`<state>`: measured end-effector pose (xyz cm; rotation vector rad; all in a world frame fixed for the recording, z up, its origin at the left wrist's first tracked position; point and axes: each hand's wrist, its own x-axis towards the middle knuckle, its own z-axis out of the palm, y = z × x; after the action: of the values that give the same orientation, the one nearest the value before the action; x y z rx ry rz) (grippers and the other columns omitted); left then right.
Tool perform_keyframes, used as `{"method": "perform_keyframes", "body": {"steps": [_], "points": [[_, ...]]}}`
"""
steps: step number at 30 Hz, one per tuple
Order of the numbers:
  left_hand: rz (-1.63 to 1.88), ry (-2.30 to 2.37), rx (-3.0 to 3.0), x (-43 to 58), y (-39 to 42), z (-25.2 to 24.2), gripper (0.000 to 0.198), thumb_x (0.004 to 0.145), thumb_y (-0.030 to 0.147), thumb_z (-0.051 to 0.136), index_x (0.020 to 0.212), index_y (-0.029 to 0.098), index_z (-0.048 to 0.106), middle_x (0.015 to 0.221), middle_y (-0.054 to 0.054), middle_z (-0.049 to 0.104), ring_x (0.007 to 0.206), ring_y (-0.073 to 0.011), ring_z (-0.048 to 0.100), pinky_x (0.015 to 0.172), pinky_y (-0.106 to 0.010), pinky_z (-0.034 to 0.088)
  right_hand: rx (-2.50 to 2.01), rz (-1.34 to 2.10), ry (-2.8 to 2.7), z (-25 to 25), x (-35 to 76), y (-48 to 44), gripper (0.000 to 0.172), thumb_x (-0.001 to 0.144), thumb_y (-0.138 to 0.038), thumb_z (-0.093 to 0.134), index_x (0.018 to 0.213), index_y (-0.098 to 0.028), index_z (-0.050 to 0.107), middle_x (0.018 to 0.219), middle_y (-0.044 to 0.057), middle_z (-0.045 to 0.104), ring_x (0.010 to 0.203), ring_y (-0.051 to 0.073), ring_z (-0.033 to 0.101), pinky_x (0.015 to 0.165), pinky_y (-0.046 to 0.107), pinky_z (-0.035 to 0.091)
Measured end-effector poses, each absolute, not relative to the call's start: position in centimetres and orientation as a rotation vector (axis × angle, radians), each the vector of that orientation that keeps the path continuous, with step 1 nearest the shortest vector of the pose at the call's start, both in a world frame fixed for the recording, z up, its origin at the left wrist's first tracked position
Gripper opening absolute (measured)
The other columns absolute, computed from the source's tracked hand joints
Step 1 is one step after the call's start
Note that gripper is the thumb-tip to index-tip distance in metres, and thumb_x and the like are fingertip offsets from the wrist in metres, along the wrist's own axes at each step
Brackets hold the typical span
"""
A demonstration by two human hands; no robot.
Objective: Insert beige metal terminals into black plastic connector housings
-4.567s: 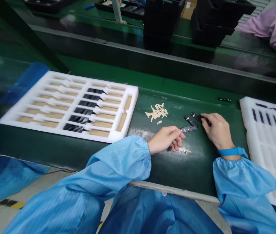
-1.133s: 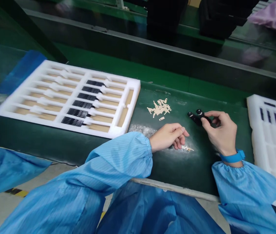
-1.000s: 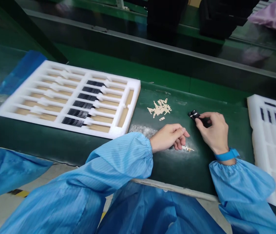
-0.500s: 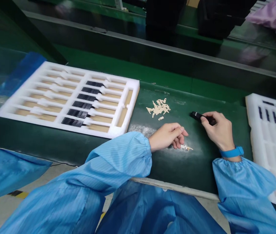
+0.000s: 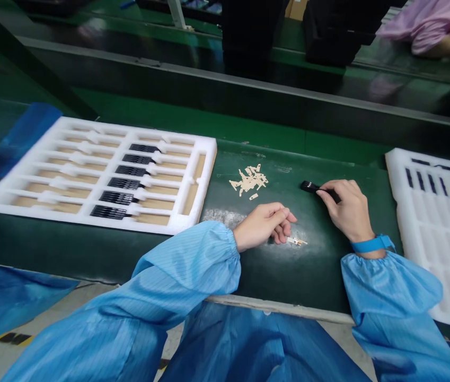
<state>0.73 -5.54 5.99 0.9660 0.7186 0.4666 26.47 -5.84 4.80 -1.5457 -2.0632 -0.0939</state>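
My right hand (image 5: 347, 208) pinches a small black part (image 5: 309, 185), whose ridged end sticks out to the left above the green table. To its left, my left hand (image 5: 263, 225) rests low over the table with curled fingers. From under those fingers pokes a small pale strip with a metallic-looking tip (image 5: 297, 241); the fingers hide its other end. Beyond my left hand lies a loose pile of small cream-coloured flat pieces (image 5: 252, 180), with one piece (image 5: 254, 196) slightly apart.
At left, a white foam tray (image 5: 169, 229) holds several black slotted parts (image 5: 109, 212) in its middle column. Another white foam tray (image 5: 439, 239) at right carries thin black pieces near its top. A blue sheet (image 5: 29, 127) lies behind the left tray. Across the line shows a person's pink sleeve (image 5: 427, 26).
The view has shifted slightly, so the trays and hands appear further left. Both hands keep nearly the same pose. Another person's hand now shows at the left edge.
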Motion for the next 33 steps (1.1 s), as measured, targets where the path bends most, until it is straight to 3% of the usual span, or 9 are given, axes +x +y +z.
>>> {"method": "perform_keyframes", "body": {"steps": [3, 9, 15, 20, 23, 27, 30, 33], "points": [[0.470, 0.717, 0.961, 0.7, -5.5, 5.9, 0.024, 0.105, 0.027, 0.045, 0.093, 0.011, 0.058, 0.066, 0.000, 0.062, 0.050, -0.0079, 0.061, 0.048, -0.017, 0.047, -1.525, -0.036, -1.989, 5.4, 26.4, -6.1, 0.012, 0.098, -0.032, 0.062, 0.093, -0.022, 0.067, 0.096, 0.007, 0.071, 0.089, 0.025, 0.062, 0.082, 0.040, 0.049], [0.494, 0.724, 0.967, 0.8, -5.4, 5.5, 0.028, 0.106, 0.027, 0.040, 0.093, 0.011, 0.058, 0.065, 0.000, 0.061, 0.050, -0.0076, 0.060, 0.048, -0.017, 0.047, -1.608, 0.076, -1.842, 6.0, 25.9, -6.5, 0.015, 0.097, -0.035, 0.064, 0.093, -0.022, 0.069, 0.091, 0.006, 0.071, 0.078, 0.022, 0.063, 0.070, 0.035, 0.050], [0.508, 0.744, 0.996, 1.0, -5.2, 5.6, 0.030, 0.107, 0.029, 0.037, 0.094, 0.011, 0.057, 0.065, 0.001, 0.060, 0.050, -0.0081, 0.060, 0.048, -0.018, 0.047, -1.555, 0.064, -2.055, 5.6, 25.5, -6.5, 0.015, 0.100, -0.032, 0.058, 0.098, -0.022, 0.069, 0.095, 0.006, 0.074, 0.085, 0.024, 0.067, 0.084, 0.039, 0.050], [0.533, 0.749, 1.065, 0.8, -5.2, 5.3, 0.028, 0.106, 0.030, 0.039, 0.094, 0.012, 0.058, 0.067, 0.000, 0.060, 0.052, -0.0083, 0.059, 0.049, -0.018, 0.047, -1.573, 0.193, -1.884, 6.6, 24.4, -7.0, 0.015, 0.097, -0.034, 0.064, 0.091, -0.022, 0.070, 0.085, 0.004, 0.071, 0.069, 0.018, 0.060, 0.069, 0.033, 0.048], [0.695, 0.902, 1.240, 0.5, -5.1, 5.1, 0.021, 0.101, 0.032, 0.050, 0.105, 0.013, 0.060, 0.083, -0.003, 0.066, 0.061, -0.0081, 0.061, 0.056, -0.019, 0.050, -1.568, 0.320, -1.849, 7.4, 23.1, -7.7, 0.014, 0.095, -0.035, 0.067, 0.089, -0.023, 0.072, 0.082, 0.002, 0.071, 0.064, 0.017, 0.057, 0.062, 0.031, 0.045], [0.809, 0.953, 1.505, 0.0, -5.2, 4.9, 0.043, 0.093, 0.038, 0.067, 0.130, 0.019, 0.058, 0.116, -0.007, 0.068, 0.078, -0.0091, 0.065, 0.073, -0.021, 0.054, -1.491, 0.531, -1.963, 7.9, 21.4, -8.5, 0.019, 0.095, -0.040, 0.067, 0.088, -0.023, 0.074, 0.085, 0.004, 0.073, 0.070, 0.019, 0.063, 0.062, 0.032, 0.047], [0.651, 0.856, 1.546, 0.0, -5.1, 4.6, 0.026, 0.098, 0.035, 0.059, 0.114, 0.017, 0.068, 0.095, -0.004, 0.073, 0.069, -0.0086, 0.065, 0.068, -0.019, 0.052, -1.545, 0.580, -1.938, 8.0, 21.5, -8.7, 0.022, 0.094, -0.043, 0.067, 0.091, -0.024, 0.076, 0.087, 0.004, 0.075, 0.074, 0.022, 0.068, 0.067, 0.034, 0.050], [0.660, 0.932, 1.406, 0.2, -4.7, 4.3, 0.021, 0.101, 0.030, 0.052, 0.100, 0.015, 0.066, 0.083, -0.003, 0.072, 0.057, -0.0068, 0.061, 0.054, -0.016, 0.048, -1.752, 0.626, -1.881, 8.1, 22.6, -8.8, 0.027, 0.094, -0.048, 0.066, 0.090, -0.023, 0.077, 0.077, 0.003, 0.074, 0.066, 0.020, 0.066, 0.061, 0.032, 0.046]]}}
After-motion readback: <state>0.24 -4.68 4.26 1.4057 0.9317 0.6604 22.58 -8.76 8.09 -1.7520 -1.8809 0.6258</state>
